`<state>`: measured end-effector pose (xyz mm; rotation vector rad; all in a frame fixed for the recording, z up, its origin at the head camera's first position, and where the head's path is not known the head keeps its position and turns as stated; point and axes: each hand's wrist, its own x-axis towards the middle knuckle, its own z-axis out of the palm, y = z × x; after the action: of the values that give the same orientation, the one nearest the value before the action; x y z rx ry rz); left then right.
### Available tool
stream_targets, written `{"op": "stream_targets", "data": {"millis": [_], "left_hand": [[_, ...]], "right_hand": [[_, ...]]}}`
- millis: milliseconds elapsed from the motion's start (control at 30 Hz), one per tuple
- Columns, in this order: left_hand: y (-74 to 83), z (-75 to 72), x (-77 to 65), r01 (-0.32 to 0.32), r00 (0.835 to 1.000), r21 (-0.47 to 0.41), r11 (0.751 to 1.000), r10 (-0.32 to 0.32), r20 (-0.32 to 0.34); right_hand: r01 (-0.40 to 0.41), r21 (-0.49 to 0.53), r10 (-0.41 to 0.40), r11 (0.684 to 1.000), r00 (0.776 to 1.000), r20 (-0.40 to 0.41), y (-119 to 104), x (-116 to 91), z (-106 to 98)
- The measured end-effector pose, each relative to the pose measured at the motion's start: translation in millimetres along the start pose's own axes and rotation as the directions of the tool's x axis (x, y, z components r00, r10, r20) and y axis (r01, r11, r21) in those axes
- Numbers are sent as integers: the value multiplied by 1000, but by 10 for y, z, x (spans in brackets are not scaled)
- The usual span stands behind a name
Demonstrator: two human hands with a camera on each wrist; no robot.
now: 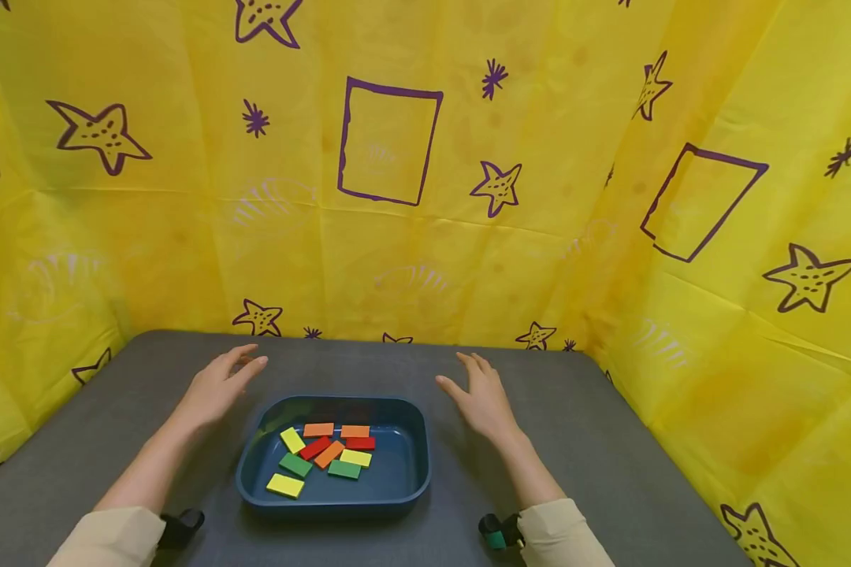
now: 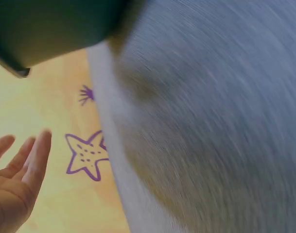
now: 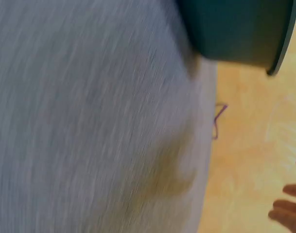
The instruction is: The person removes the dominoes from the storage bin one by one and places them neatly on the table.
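On the grey table stands a dark blue rectangular tray (image 1: 397, 498) with rounded corners. Several small flat blocks lie loose in it, among them a yellow block (image 1: 286, 485), a green block (image 1: 295, 465), a red block (image 1: 360, 443) and an orange block (image 1: 318, 429). My left hand (image 1: 216, 386) hovers left of the tray, fingers relaxed, holding nothing. To the tray's right my right hand (image 1: 484, 400) is raised with its fingers spread loosely, also holding nothing. Both wrist views show the tray's outer wall (image 2: 50, 29) and part of each hand, apart from it.
The grey table (image 1: 553, 425) reaches back to a yellow curtain (image 1: 411, 276) printed with purple stars and squares, which also hangs along both sides. A dark strap (image 1: 180, 529) sits at the left wrist, and another strap (image 1: 499, 532) at the right.
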<state>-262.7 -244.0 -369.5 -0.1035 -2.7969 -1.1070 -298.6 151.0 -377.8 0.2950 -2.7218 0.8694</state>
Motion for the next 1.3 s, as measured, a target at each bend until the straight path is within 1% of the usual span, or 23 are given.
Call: {"op": "stream_targets", "data": {"millis": [100, 167, 200, 233, 333, 400, 467, 567, 600, 700, 800, 900, 1000, 1133, 1233, 1300], "left_hand": [[33, -6, 3, 62, 996, -101, 993, -55, 75], [28, 0, 6, 102, 987, -139, 985, -82, 140], [20, 4, 7, 123, 980, -152, 981, -95, 176], [8, 11, 5, 142, 971, -166, 976, -106, 213], [-50, 32, -12, 188, 946, -192, 963, -126, 298], [-100, 48, -30, 202, 934, -207, 957, -124, 336], [-149, 64, -44, 197, 926, -211, 958, -111, 360], [-195, 90, -44, 190, 921, -218, 957, -97, 377], [-208, 99, -41, 179, 920, -222, 958, -83, 383], [-223, 127, -31, 177, 920, -247, 953, -71, 385], [-236, 154, -28, 179, 921, -273, 945, -63, 384], [-250, 176, -31, 209, 920, -287, 935, -88, 381], [-262, 183, -32, 227, 917, -298, 927, -100, 387], [-274, 194, -32, 242, 915, -319, 917, -106, 388], [-282, 204, -31, 250, 915, -343, 905, -105, 390], [-288, 208, -24, 247, 915, -356, 901, -95, 393]], "right_hand": [[39, 91, -35, 995, 998, -47, -109, -6, 39], [50, 169, -41, 984, 998, -57, -185, -14, 72], [54, 207, -43, 977, 997, -58, -223, -18, 92], [57, 245, -46, 968, 998, -50, -260, -24, 109], [24, 336, -27, 942, 1000, 5, -379, -48, 166], [4, 372, -21, 928, 999, 43, -449, -59, 209], [-20, 397, -14, 918, 997, 81, -508, -66, 258], [-22, 420, -35, 907, 991, 126, -564, -71, 338], [-27, 424, -39, 905, 989, 146, -578, -74, 366], [-30, 445, -68, 895, 977, 204, -613, -91, 443], [-64, 474, -72, 878, 962, 263, -645, -110, 514], [-94, 486, -62, 869, 953, 296, -682, -129, 592], [-130, 485, -36, 865, 948, 317, -732, -151, 651], [-176, 441, 30, 880, 947, 320, -801, -190, 705], [-211, 377, 88, 902, 944, 317, -824, -214, 733], [-235, 347, 115, 908, 936, 332, -821, -224, 747]]}}
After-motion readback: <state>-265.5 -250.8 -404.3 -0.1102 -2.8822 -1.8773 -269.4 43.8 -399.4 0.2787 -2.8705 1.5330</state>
